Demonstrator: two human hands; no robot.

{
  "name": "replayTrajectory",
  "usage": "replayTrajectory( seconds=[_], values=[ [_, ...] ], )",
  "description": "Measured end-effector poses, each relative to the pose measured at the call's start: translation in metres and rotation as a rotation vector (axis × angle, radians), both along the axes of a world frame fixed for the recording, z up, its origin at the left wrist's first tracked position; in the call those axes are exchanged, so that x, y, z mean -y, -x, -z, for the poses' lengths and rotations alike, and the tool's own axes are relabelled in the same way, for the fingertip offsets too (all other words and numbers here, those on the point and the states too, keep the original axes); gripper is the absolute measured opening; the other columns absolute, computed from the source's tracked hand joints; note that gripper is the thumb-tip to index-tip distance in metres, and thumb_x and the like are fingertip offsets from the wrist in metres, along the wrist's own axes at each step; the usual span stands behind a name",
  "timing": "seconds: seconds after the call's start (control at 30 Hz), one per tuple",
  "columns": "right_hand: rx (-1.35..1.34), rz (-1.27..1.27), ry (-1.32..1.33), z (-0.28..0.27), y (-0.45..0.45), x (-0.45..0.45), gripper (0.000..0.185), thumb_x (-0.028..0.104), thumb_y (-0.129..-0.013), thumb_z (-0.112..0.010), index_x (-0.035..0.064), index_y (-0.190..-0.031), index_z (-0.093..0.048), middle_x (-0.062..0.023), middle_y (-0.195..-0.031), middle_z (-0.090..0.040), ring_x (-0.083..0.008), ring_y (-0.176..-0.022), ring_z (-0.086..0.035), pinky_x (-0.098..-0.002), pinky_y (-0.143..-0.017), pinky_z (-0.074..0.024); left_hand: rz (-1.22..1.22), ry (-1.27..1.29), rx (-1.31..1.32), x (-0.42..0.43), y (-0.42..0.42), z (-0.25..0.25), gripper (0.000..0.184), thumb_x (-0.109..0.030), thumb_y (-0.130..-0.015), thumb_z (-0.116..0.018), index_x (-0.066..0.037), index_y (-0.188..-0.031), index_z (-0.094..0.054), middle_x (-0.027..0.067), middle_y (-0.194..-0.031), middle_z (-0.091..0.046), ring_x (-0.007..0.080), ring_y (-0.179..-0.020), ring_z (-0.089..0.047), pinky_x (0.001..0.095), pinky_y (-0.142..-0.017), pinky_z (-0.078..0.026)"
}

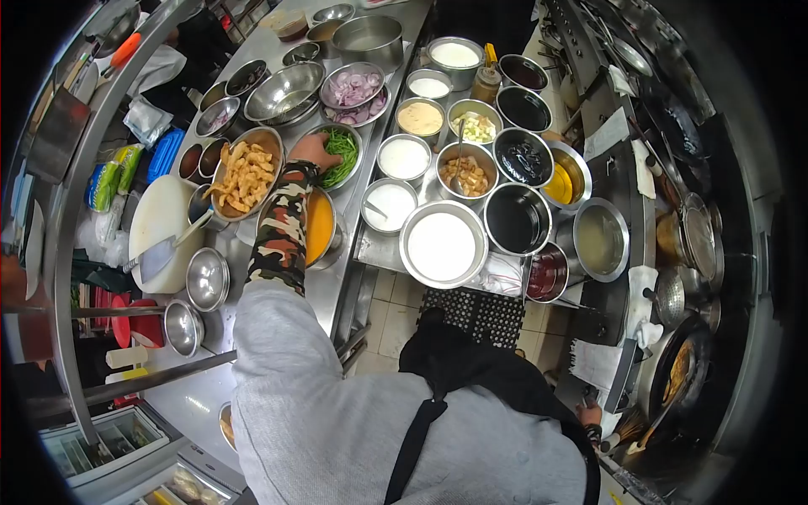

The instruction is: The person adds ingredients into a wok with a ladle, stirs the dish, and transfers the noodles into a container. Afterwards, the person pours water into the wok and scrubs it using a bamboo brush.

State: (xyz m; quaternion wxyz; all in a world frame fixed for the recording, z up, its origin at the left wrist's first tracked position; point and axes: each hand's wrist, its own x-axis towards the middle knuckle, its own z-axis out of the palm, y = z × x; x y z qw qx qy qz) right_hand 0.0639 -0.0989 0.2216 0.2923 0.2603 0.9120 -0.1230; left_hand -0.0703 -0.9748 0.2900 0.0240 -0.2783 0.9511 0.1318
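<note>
The green vegetable (343,151) is cut in thin, long strips, bright and fresh in colour, lying in a loose, tangled heap. It is in a round metal bowl (358,172), which stands on the steel counter (198,404) at the left, in its far part. The left hand (311,151) reaches over the left side of this bowl, and its fingers are at the strips. The fingertips are not clearly visible, so I cannot tell how far the hand is closed or whether it has hold of some strips.

Just left of this bowl are golden fried pieces (247,177) in another bowl. On the near side is an orange liquid (317,227), partly covered by the camouflage sleeve (284,227). On the far side are sliced purple onions (353,87).

Further right, a large pan holds a white liquid (442,246). The right hand (591,414) is low at the right, near the stove side; it is small and partly hidden, and I cannot tell its grip.
</note>
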Motion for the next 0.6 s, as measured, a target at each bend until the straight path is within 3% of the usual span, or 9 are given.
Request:
replayTrajectory(
  seconds=[0.07,0.1,0.17,0.2,0.3,0.33,0.43,0.57,0.6],
  values=[
    [-0.231,0.029,0.198,0.043,-0.004,-0.044,0.048,0.013,-0.078,-0.07,-0.0017,-0.121,-0.056,-0.01,-0.085,-0.066,-0.0157,-0.057,-0.058,-0.0322,-0.052,-0.048,0.054,-0.006,-0.042,0.012,0.004,0.019,0.042,-0.029,-0.074,-0.072,-0.011,-0.111,-0.067,0.019,-0.104,-0.066,0.0333,-0.098,-0.063,0.0395,-0.087,-0.048],
    [-0.228,0.033,0.198,0.043,-0.002,-0.047,0.048,0.013,-0.078,-0.07,-0.0017,-0.121,-0.056,-0.01,-0.085,-0.066,-0.0157,-0.057,-0.058,-0.0322,-0.052,-0.048,0.057,-0.006,-0.04,0.017,0.002,0.016,0.042,-0.029,-0.074,-0.072,-0.011,-0.111,-0.067,0.019,-0.104,-0.066,0.0333,-0.098,-0.063,0.0395,-0.087,-0.048],
    [-0.138,0.064,0.164,0.045,0.002,-0.053,0.057,0.011,-0.076,-0.07,-0.0046,-0.127,-0.05,-0.0232,-0.126,-0.055,-0.0329,-0.112,-0.058,-0.0389,-0.092,-0.048,0.081,-0.034,-0.1,0.024,-0.002,0.009,0.033,-0.026,-0.074,-0.071,-0.009,-0.103,-0.07,0.0189,-0.095,-0.067,0.0327,-0.091,-0.065,0.0398,-0.083,-0.05],
    [-0.132,0.109,0.196,0.043,0.0,-0.052,0.059,0.011,-0.076,-0.071,-0.0066,-0.127,-0.049,-0.0245,-0.126,-0.055,-0.0341,-0.12,-0.052,-0.0386,-0.103,-0.0381,0.105,0.001,-0.209,0.029,-0.007,0.008,0.026,-0.023,-0.074,-0.07,-0.007,-0.094,-0.071,0.0175,-0.086,-0.068,0.0315,-0.084,-0.066,0.0391,-0.078,-0.051],
    [-0.061,0.115,0.134,0.049,-0.007,-0.055,0.06,0.012,-0.075,-0.071,-0.0071,-0.128,-0.049,-0.026,-0.126,-0.054,-0.0338,-0.119,-0.053,-0.0379,-0.1,-0.0406,0.053,-0.027,-0.232,0.044,-0.018,-0.003,0.026,-0.022,-0.074,-0.07,-0.005,-0.094,-0.07,0.0161,-0.085,-0.068,0.0304,-0.082,-0.066,0.0376,-0.076,-0.051],
    [-0.214,-0.157,0.106,0.107,-0.024,-0.119,0.056,0.01,-0.078,-0.069,-0.0008,-0.129,-0.049,-0.0132,-0.086,-0.064,-0.0157,-0.054,-0.057,-0.0305,-0.049,-0.0472,0.039,-0.006,-0.276,0.045,-0.019,-0.004,0.02,-0.02,-0.072,-0.07,-0.007,-0.088,-0.071,0.015,-0.082,-0.068,0.0315,-0.079,-0.066,0.0391,-0.072,-0.051],
    [-0.329,-0.292,0.11,0.113,-0.033,-0.117,0.056,0.01,-0.078,-0.07,-0.0011,-0.129,-0.049,-0.0123,-0.084,-0.064,-0.0149,-0.055,-0.056,-0.0302,-0.05,-0.0464,-0.031,-0.03,-0.312,0.043,-0.022,-0.011,0.02,-0.019,-0.072,-0.07,-0.006,-0.087,-0.071,0.0148,-0.078,-0.068,0.0308,-0.075,-0.066,0.0389,-0.071,-0.051],
    [-0.213,-0.204,0.086,0.09,-0.021,-0.093,0.057,0.008,-0.078,-0.069,-0.002,-0.13,-0.048,-0.0132,-0.087,-0.064,-0.0149,-0.056,-0.057,-0.0298,-0.051,-0.0464,-0.063,-0.13,-0.458,0.061,-0.018,0.011,0.02,-0.019,-0.072,-0.07,-0.004,-0.084,-0.071,0.0151,-0.075,-0.067,0.0303,-0.072,-0.066,0.0385,-0.068,-0.051],
    [-0.104,-0.059,0.097,0.081,-0.015,-0.086,0.061,0.013,-0.075,-0.072,-0.003,-0.129,-0.049,-0.0194,-0.106,-0.06,-0.0241,-0.087,-0.056,-0.0339,-0.074,-0.0444,-0.084,-0.108,-0.389,0.056,-0.019,0.008,0.019,-0.019,-0.073,-0.07,-0.004,-0.084,-0.071,0.0153,-0.075,-0.067,0.0301,-0.07,-0.066,0.0381,-0.068,-0.052]
  ],
)
